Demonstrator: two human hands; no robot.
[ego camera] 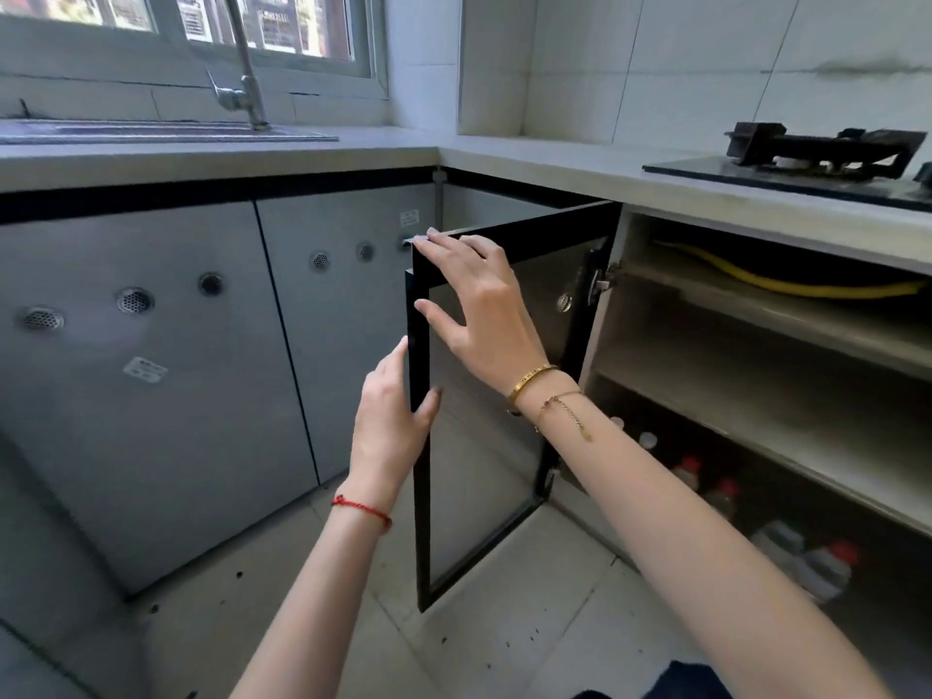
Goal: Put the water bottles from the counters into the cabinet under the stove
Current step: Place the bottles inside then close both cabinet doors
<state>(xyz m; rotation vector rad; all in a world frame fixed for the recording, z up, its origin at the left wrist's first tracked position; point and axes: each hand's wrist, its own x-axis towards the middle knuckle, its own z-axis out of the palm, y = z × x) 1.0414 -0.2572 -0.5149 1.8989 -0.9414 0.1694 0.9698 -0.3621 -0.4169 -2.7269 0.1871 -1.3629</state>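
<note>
The cabinet under the stove stands open, its black-framed door swung out toward me. My left hand grips the door's free vertical edge, thumb on the inner face. My right hand lies flat on the door's upper corner, fingers spread over the top frame. Several clear water bottles with red and white caps stand on the cabinet's bottom level, partly hidden behind my right forearm. The counters in view carry no bottles.
A gas stove sits on the right counter. The sink with its faucet is at the back left. Grey doors with round vents stay closed on the left. Two shelves and a yellow hose show inside the cabinet.
</note>
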